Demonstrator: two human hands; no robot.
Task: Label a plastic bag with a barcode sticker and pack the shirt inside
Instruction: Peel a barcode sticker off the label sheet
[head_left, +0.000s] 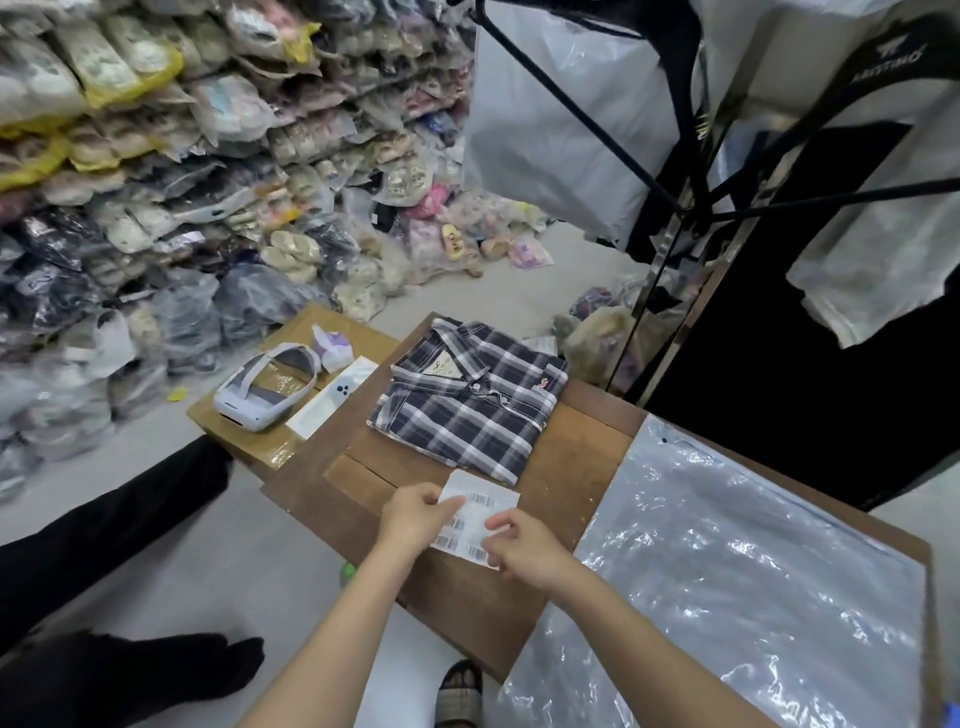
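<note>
A folded navy-and-white plaid shirt (467, 397) lies on the wooden table (587, 457), toward its far side. In front of it, a white sheet of barcode stickers (478, 512) is held above the table by both hands. My left hand (415, 517) pinches the sheet's left edge. My right hand (522, 545) pinches its right side, fingertips on a sticker. A clear plastic bag (743, 587) lies flat on the table to the right of my hands.
A white headset (262, 389) and a phone box (335, 396) sit on a cardboard box (244, 439) to the left. Piles of bagged goods (182, 182) fill the back left. A clothes rack (691, 218) with hanging garments stands at the right. Someone's black sleeve (104, 525) reaches in from the left.
</note>
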